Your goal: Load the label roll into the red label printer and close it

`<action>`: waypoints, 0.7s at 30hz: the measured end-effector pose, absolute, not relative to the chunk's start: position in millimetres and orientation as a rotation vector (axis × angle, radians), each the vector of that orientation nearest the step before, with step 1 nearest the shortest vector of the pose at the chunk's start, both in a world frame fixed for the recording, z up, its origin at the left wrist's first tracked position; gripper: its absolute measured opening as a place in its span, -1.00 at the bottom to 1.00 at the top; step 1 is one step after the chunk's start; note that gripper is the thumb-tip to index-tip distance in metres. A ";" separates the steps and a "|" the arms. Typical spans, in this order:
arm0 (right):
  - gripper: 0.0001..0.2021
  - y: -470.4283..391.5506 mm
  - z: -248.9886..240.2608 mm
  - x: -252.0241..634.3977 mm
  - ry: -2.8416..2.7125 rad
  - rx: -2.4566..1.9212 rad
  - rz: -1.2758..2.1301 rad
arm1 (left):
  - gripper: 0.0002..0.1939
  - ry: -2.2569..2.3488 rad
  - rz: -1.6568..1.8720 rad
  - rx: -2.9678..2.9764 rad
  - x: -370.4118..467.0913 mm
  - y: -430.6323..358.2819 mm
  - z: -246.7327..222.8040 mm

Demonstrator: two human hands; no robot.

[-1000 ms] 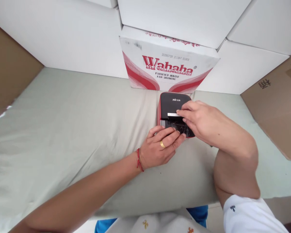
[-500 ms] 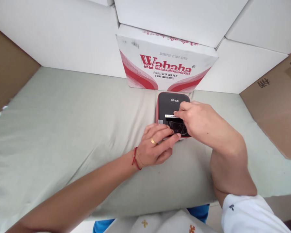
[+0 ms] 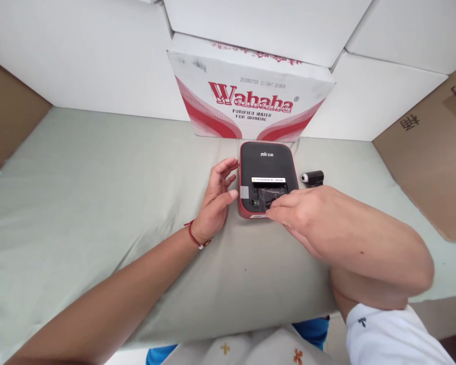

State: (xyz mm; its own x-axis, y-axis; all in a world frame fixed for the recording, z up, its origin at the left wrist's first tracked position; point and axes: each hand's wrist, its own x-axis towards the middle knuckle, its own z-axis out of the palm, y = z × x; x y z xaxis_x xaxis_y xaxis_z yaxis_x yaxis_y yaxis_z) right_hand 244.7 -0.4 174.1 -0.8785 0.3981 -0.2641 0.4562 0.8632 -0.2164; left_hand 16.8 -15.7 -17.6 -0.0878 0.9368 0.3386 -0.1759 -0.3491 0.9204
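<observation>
The device [image 3: 268, 166] lies just right of our half-open, empty left hand [image 3: 213, 205], long axis running away from us; our right hand [image 3: 307, 215], nearer, pinches clear film [image 3: 265, 198] at its close end.

The left arm [image 3: 114, 294] slants over the table's [image 3: 110, 167] near edge, its hand [image 3: 217, 200] half open, fingers loosely curled, thumb apart. The right arm [image 3: 387, 258] bends sharply, its hand [image 3: 304, 213] back up, fingertips pinched together.
</observation>
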 end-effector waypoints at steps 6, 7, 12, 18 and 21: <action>-0.71 -3.0 173.1 243.3 2.921 0.622 -0.135 | -0.17 0.923 1.480 1.374 18.7 -11.5 -17.7; -0.73 -3.6 172.5 244.2 2.925 0.627 -0.106 | -0.18 0.933 1.471 1.348 18.4 -10.5 -18.1; -0.81 -3.9 172.2 243.6 2.926 0.626 -0.035 | -0.17 0.978 1.431 1.267 18.2 -7.4 -15.8; -0.80 -1.8 175.2 241.4 2.925 0.635 -0.074 | -0.22 0.932 1.416 1.266 22.0 -6.5 -9.9; -0.78 1.8 178.7 238.3 2.938 0.672 -0.126 | -0.20 0.865 1.430 1.270 23.5 -5.4 -12.5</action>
State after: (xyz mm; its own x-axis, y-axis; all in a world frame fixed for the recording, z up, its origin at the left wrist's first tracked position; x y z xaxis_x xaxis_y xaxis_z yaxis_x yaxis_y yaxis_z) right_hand 238.3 1.8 178.7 -0.8932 0.4273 -0.1398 0.4377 0.8975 -0.0536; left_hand 23.5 -5.4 -12.5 0.0469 0.9634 0.2641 -0.2131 -0.2486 0.9449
